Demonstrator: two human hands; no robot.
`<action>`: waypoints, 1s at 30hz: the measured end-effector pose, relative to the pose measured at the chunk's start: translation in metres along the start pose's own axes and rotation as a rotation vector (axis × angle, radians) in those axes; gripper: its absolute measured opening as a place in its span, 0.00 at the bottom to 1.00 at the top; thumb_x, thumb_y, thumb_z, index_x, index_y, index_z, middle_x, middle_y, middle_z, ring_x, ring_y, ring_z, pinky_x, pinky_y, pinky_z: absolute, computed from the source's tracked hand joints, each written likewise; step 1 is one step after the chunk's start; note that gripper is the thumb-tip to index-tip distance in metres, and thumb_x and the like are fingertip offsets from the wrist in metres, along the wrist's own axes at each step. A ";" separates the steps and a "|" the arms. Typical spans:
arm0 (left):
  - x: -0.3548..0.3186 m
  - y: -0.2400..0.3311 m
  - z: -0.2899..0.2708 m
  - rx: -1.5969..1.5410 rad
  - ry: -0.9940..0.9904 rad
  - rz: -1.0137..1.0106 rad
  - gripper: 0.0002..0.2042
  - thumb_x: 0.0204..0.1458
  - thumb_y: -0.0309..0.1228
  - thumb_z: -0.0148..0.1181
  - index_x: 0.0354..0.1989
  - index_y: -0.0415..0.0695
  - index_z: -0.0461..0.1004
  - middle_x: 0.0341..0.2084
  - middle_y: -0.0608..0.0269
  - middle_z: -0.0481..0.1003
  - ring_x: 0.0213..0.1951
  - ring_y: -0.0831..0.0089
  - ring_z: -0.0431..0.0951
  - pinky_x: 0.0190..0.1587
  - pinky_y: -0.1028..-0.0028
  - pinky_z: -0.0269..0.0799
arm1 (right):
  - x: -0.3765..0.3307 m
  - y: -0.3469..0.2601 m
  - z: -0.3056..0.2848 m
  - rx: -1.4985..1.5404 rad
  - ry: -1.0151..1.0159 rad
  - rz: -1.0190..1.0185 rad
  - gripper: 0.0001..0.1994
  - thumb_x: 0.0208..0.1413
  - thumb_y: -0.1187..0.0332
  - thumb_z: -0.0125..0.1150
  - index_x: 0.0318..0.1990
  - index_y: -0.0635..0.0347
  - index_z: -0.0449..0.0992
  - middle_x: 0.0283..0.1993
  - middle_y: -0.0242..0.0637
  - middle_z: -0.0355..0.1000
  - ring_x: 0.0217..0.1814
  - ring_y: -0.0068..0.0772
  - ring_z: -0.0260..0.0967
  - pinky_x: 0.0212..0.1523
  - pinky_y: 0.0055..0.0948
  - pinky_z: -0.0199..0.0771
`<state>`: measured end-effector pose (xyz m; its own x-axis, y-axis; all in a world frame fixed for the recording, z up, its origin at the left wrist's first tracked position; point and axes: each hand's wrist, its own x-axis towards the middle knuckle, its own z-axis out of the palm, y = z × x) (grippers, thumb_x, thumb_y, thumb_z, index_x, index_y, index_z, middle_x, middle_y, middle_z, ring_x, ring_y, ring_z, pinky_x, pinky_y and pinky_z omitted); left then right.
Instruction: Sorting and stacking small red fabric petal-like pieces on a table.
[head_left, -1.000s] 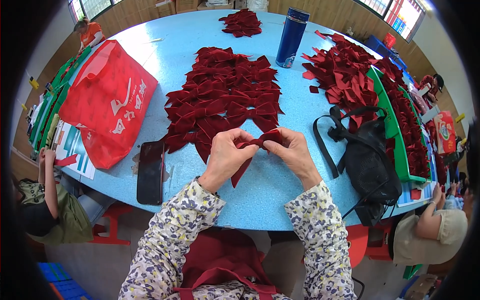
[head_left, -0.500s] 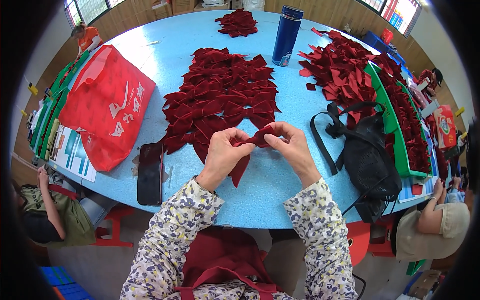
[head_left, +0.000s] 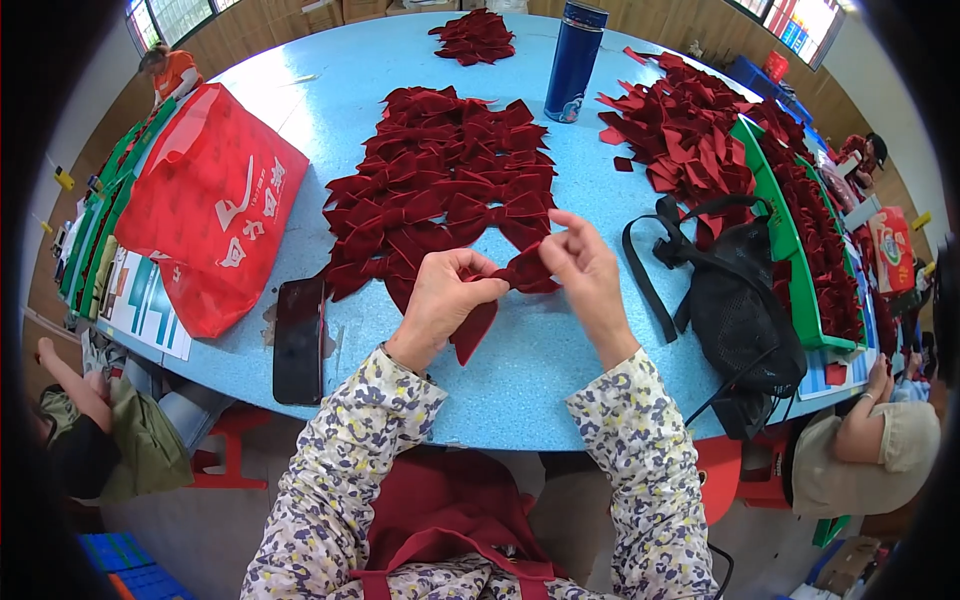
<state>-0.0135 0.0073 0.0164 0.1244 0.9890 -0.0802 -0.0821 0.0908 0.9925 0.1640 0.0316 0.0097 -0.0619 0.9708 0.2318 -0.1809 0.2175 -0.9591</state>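
A dark red velvet bow [head_left: 527,268] is pinched at its middle by the thumb and fingers of my left hand [head_left: 438,303]. One tail of it hangs toward the table's near edge. My right hand [head_left: 590,285] is beside the bow's right loop, thumb and index finger apart; whether the thumb still touches the cloth is hard to see. Just beyond my hands, finished-looking bows [head_left: 440,160] lie in overlapping rows on the blue table [head_left: 400,428].
A red bag [head_left: 215,210] and a black phone [head_left: 299,341] are at left. Far off stand a blue flask [head_left: 576,62] and a small bow pile [head_left: 473,37]. At right are loose red pieces [head_left: 690,135], a green tray [head_left: 800,300] and a black bag [head_left: 742,310]. Several people sit around.
My right hand has loosened its pinch on the bow and its index finger has lifted. The left hand keeps hold; the bow's right loop looks fuller. The person at left has shifted their arms.
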 end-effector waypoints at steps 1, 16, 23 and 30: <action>0.000 0.001 -0.001 0.000 -0.003 0.002 0.06 0.40 0.24 0.64 0.26 0.36 0.75 0.18 0.67 0.74 0.20 0.84 0.70 0.22 0.83 0.64 | 0.001 -0.001 -0.003 -0.001 0.002 -0.003 0.06 0.53 0.71 0.60 0.34 0.66 0.76 0.30 0.26 0.70 0.29 0.13 0.63 0.31 0.16 0.63; -0.003 0.007 -0.008 -0.119 -0.093 -0.079 0.07 0.42 0.21 0.64 0.31 0.38 0.74 0.27 0.65 0.76 0.27 0.83 0.74 0.30 0.85 0.69 | -0.001 -0.010 -0.006 -0.218 -0.334 0.090 0.09 0.53 0.67 0.61 0.37 0.64 0.75 0.29 0.27 0.73 0.30 0.15 0.66 0.30 0.17 0.66; 0.000 0.009 -0.001 -0.220 0.000 0.120 0.11 0.44 0.21 0.64 0.37 0.37 0.73 0.34 0.63 0.75 0.33 0.81 0.75 0.34 0.82 0.70 | -0.001 -0.007 -0.008 -0.140 -0.250 0.010 0.06 0.55 0.72 0.58 0.38 0.64 0.73 0.34 0.29 0.73 0.34 0.17 0.67 0.34 0.18 0.68; -0.004 0.017 0.002 0.861 0.137 0.770 0.11 0.45 0.21 0.62 0.39 0.36 0.73 0.33 0.65 0.76 0.33 0.82 0.74 0.37 0.80 0.70 | -0.001 -0.004 0.001 -0.279 -0.308 -0.277 0.05 0.57 0.70 0.57 0.34 0.63 0.72 0.42 0.32 0.73 0.42 0.19 0.68 0.42 0.20 0.69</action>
<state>-0.0135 0.0043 0.0334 0.2214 0.7573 0.6144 0.6160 -0.5970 0.5139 0.1640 0.0301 0.0131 -0.3432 0.8069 0.4807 0.0350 0.5224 -0.8520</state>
